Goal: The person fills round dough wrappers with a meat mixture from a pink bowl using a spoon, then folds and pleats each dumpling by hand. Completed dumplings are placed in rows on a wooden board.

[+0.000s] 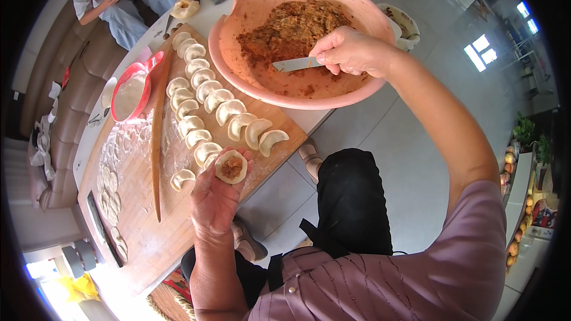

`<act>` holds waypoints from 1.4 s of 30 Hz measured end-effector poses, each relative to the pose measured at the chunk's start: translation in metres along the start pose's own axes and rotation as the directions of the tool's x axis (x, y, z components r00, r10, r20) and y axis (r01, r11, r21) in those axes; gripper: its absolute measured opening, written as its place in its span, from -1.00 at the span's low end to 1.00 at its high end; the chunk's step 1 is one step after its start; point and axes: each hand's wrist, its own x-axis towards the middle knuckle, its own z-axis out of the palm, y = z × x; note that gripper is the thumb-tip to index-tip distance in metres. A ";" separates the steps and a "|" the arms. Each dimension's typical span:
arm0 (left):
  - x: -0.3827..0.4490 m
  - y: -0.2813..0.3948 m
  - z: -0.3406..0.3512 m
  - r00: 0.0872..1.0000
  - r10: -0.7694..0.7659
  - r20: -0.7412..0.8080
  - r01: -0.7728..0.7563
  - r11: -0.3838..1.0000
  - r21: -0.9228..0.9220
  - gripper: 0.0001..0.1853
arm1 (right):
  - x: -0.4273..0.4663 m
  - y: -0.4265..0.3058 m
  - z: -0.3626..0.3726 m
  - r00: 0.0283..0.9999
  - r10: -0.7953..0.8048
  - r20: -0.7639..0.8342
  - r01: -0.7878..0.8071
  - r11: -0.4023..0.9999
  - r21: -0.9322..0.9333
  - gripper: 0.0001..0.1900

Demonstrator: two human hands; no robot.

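Note:
On the upturned fingers of my left hand (218, 203) lies a round dough wrapper (231, 167) with a mound of filling in its middle. The wrapper is flat and unfolded. My right hand (343, 53) grips a flat metal blade (294, 64) over the pink plastic basin (303, 103), its tip by the minced filling (299, 22). Rows of folded dumplings (218, 99) lie on the wooden board (187, 214) beyond my left hand. One dumpling (182, 179) sits apart, just left of that hand, which hides part of the nearest row.
A wooden rolling pin (157, 142) lies along the board. Left of it are a red-rimmed flour container (130, 96), flat dough rounds (110, 196) and a dark strip-like tool (103, 229). A seated person (120, 0) holds a phone. A white bin (403, 26) stands beyond the basin.

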 end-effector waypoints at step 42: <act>0.000 -0.003 0.002 1.000 -0.019 -0.014 0.019 1.000 -0.021 -0.52 | -0.017 -0.009 -0.009 0.974 0.087 -0.211 -0.223 0.556 -0.801 -0.80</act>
